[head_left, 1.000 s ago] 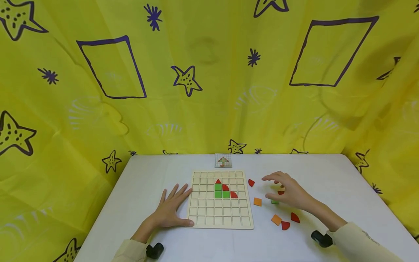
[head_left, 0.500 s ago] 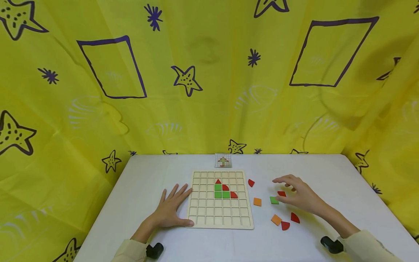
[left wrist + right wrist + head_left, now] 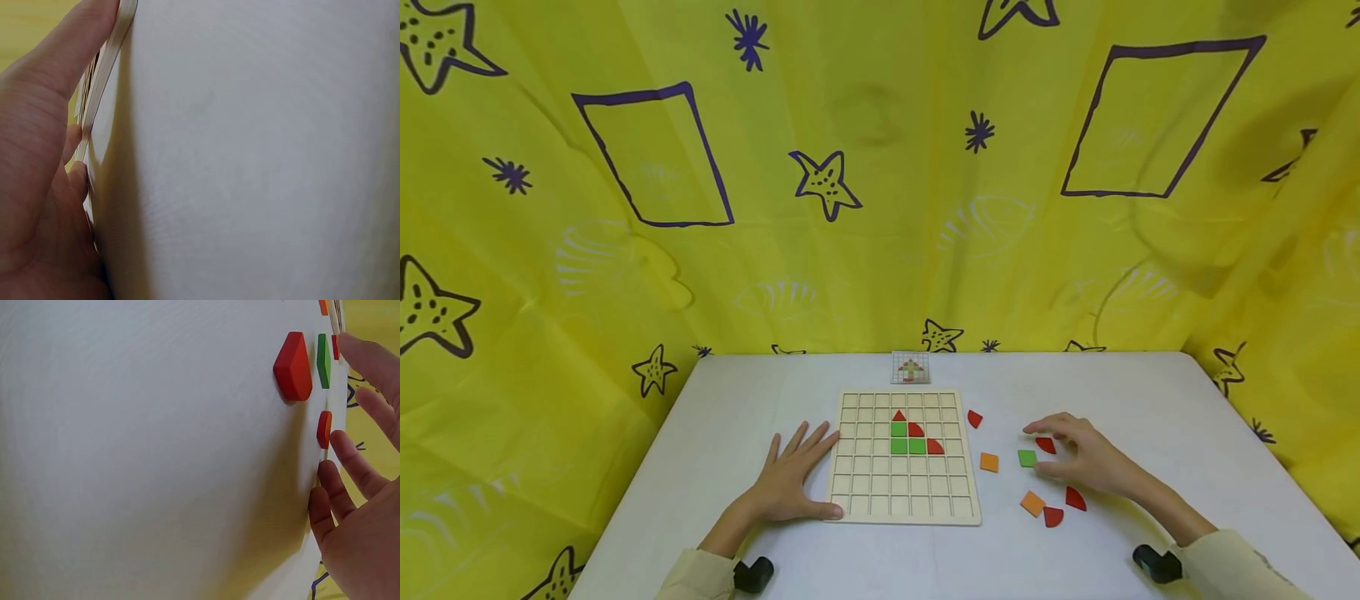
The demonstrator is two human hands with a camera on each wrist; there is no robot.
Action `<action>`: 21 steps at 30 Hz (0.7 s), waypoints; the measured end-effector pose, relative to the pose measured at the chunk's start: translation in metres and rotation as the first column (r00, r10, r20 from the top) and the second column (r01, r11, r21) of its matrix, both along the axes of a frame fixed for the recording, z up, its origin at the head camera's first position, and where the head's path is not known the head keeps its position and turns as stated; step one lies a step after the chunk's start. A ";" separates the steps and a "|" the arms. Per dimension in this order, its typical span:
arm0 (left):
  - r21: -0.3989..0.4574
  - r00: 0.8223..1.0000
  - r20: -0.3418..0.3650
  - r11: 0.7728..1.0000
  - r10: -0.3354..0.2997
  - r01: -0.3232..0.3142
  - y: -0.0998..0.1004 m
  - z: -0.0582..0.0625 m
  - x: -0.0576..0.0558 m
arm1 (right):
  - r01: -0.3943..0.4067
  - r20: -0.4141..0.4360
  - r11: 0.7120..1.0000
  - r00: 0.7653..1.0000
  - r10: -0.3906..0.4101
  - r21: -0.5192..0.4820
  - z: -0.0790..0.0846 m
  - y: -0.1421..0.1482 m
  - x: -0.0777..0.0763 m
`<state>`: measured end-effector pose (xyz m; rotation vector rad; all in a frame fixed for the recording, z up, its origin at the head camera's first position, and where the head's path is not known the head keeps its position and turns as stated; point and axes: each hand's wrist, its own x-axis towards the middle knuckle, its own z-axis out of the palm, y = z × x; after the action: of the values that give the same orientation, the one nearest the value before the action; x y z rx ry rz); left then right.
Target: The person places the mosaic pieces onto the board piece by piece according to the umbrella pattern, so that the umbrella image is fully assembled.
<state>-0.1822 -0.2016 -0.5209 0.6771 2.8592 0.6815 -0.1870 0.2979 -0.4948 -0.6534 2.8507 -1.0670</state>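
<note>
My left hand (image 3: 786,485) lies with spread fingers at the left side of a pale wooden grid board (image 3: 865,483). Its thumb rests on the lower left corner, as the left wrist view shows from low down at the board's edge (image 3: 103,81). Over the table to the right, my right hand (image 3: 1086,457) holds nothing, thumb and fingers apart. Its thumb tip is right at a green square tile (image 3: 1027,458), and its fingers reach above a red quarter-circle tile (image 3: 1046,446). In the right wrist view the green tile (image 3: 323,360) stands beyond a nearer red tile (image 3: 294,367).
Green squares (image 3: 899,446), red quarter-circles (image 3: 916,430) and a red triangle (image 3: 899,415) sit in the board's cells. Orange squares (image 3: 989,462) and more red quarter-circles (image 3: 1053,517) lie to its right. A small pattern card (image 3: 911,367) is behind the board, before a yellow curtain (image 3: 880,250).
My right hand has moved right, then lowered, so its thumb and fingers are now around the green square and red quarter-circle. The left hand has stayed at the board.
</note>
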 end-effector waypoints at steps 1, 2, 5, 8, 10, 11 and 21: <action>0.000 1.000 0.008 1.000 0.005 -0.005 0.000 0.001 0.000 | -0.005 -0.001 1.000 1.000 0.005 0.001 -0.001 0.000 0.000; -0.004 1.000 0.008 1.000 0.005 -0.005 0.000 0.001 0.000 | -0.008 -0.004 1.000 1.000 0.008 0.003 -0.002 0.001 0.000; 0.000 1.000 0.006 1.000 0.012 -0.012 0.000 0.000 0.000 | -0.015 -0.010 1.000 1.000 0.015 0.002 -0.003 0.001 0.000; 0.002 1.000 0.003 1.000 0.019 -0.019 0.000 -0.003 0.000 | -0.017 -0.017 1.000 1.000 0.017 0.006 -0.005 0.001 -0.001; 0.000 1.000 0.008 1.000 0.024 -0.024 -0.001 -0.005 -0.001 | -0.017 -0.024 1.000 1.000 0.017 0.008 -0.005 0.000 -0.001; 0.002 1.000 0.008 1.000 0.024 -0.024 -0.001 -0.005 -0.001 | -0.017 -0.028 1.000 0.999 0.018 0.008 -0.005 0.000 -0.001; -0.020 1.000 0.024 1.000 0.010 -0.010 0.002 0.005 0.001 | -0.013 -0.066 1.000 0.998 0.013 0.002 -0.008 -0.001 -0.002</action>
<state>-0.1810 -0.2001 -0.5160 0.6472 2.8450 0.6580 -0.1890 0.2972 -0.5033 -0.7198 2.8978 -1.0606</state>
